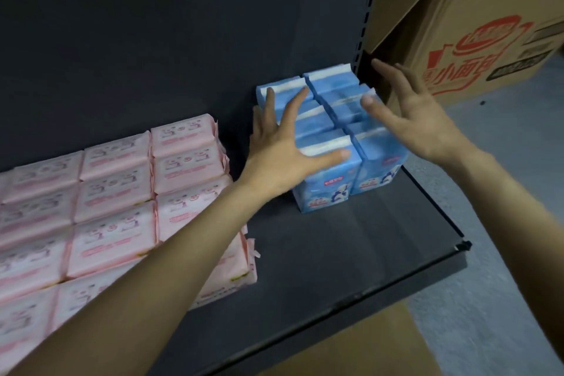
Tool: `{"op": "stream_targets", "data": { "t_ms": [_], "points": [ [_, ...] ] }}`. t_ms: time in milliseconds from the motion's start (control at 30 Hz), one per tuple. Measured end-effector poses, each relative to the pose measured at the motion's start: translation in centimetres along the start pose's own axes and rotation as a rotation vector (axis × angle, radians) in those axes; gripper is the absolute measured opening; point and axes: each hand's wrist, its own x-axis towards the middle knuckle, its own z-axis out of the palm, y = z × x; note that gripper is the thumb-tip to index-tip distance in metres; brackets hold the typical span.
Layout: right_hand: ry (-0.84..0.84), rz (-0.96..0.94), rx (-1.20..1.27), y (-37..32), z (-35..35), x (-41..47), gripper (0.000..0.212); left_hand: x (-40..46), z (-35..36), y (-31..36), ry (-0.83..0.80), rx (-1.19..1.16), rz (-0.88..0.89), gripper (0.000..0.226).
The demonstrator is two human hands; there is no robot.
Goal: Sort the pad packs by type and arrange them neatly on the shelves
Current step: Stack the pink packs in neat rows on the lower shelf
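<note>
Several blue pad packs (326,183) stand upright in two rows at the back right of the dark shelf (351,253). Left of them, pink pad packs (113,192) lie in tidy rows that run to the shelf's left end. My left hand (280,143) lies flat with spread fingers on the tops and left side of the blue packs. Over the right row hovers my right hand (415,113), fingers straight and spread, holding nothing; whether it touches the packs is unclear.
An open cardboard box (488,40) with red print stands on the floor to the right of the shelf upright (370,9). A brown cardboard sheet (351,351) lies below the shelf's front edge. Bare shelf shows in front of the blue packs.
</note>
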Motion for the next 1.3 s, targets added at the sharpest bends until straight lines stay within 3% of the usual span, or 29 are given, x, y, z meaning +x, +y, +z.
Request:
{"op": "stream_targets", "data": {
  "t_ms": [100, 200, 333, 633, 833, 1067, 1300],
  "points": [
    [0.073, 0.087, 0.094, 1.3, 0.7, -5.4, 0.089, -1.4, 0.9, -0.5, -0.068, 0.251, 0.041, 0.105],
    [0.052, 0.125, 0.190, 2.6, 2.8, -7.5, 0.110, -1.4, 1.7, -1.5, -0.072, 0.215, 0.013, 0.098],
    [-0.011, 0.138, 0.221, 2.1, 4.9, -7.1, 0.112, -1.7, 2.3, -2.1, -0.059, 0.041, 0.041, 0.087],
    [0.074, 0.127, 0.208, 2.0, 6.3, -5.9, 0.108, -1.5, 3.7, -2.7, 0.071, 0.076, 0.127, 0.070],
    [0.025, 0.126, 0.136, 1.8, 5.7, -5.9, 0.109, -1.7, 4.1, -2.7, 0.072, 0.149, 0.123, 0.086],
    [0.022, 0.166, 0.116, 1.7, 5.5, -5.4, 0.108, -1.3, 4.7, -2.5, 0.138, 0.213, 0.087, 0.084],
    [0.017, 0.213, 0.109, 0.9, 5.1, -6.3, 0.119, -1.8, 3.5, -2.3, 0.018, 0.159, 0.077, 0.111]
  ]
}}
